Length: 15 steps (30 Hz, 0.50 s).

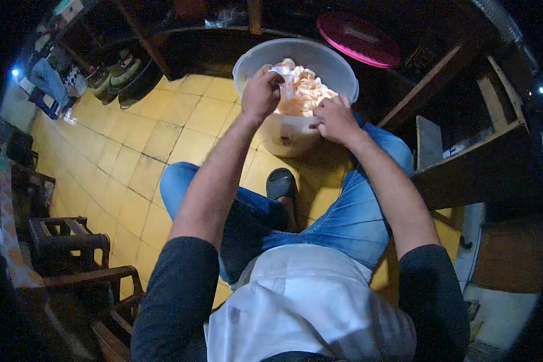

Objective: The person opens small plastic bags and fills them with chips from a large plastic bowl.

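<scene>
A translucent white plastic tub (247, 60) stands on the floor between my knees. Pale, curled snack-like pieces (311, 84) fill part of it. Over its left side, my left hand (261, 95) is closed on a see-through plastic bag (288, 90) that hangs down among the pieces. My right hand (336, 120) is at the tub's near right rim, its fingers curled together over the inside edge. Whatever those fingertips may hold is hidden.
A round pink lid (359, 39) leans behind the tub on the right. Wooden shelving (470, 154) borders the right side. Dark wooden furniture (69, 238) stands at left. Yellow tiles (163, 133) cover the floor, with dark round objects (123, 78) near the far wall.
</scene>
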Each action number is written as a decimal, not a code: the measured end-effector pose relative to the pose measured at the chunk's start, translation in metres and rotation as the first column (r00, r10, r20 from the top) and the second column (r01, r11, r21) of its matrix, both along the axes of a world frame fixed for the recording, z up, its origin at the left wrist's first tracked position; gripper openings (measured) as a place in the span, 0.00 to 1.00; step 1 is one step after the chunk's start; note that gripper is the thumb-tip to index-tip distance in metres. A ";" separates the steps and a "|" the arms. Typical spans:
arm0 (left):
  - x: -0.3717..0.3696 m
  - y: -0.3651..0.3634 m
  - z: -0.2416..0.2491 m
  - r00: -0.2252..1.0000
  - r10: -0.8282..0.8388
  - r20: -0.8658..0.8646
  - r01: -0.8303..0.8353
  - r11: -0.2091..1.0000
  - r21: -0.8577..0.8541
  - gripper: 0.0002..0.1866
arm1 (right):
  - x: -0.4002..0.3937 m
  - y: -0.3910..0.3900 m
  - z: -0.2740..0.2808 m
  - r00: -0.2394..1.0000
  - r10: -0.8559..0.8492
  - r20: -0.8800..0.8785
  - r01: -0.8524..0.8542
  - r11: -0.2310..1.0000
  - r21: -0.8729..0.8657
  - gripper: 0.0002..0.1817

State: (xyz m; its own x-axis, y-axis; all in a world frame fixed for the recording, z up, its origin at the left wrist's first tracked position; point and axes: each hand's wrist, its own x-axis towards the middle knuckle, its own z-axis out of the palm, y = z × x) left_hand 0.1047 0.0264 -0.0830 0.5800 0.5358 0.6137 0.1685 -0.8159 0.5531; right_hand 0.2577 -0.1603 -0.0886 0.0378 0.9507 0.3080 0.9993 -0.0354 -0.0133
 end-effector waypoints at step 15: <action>-0.051 -0.022 0.079 0.934 0.021 0.356 0.288 0.543 -0.789 0.10 | -0.049 0.029 0.056 0.882 -0.433 0.184 0.451 0.668 -0.591 0.33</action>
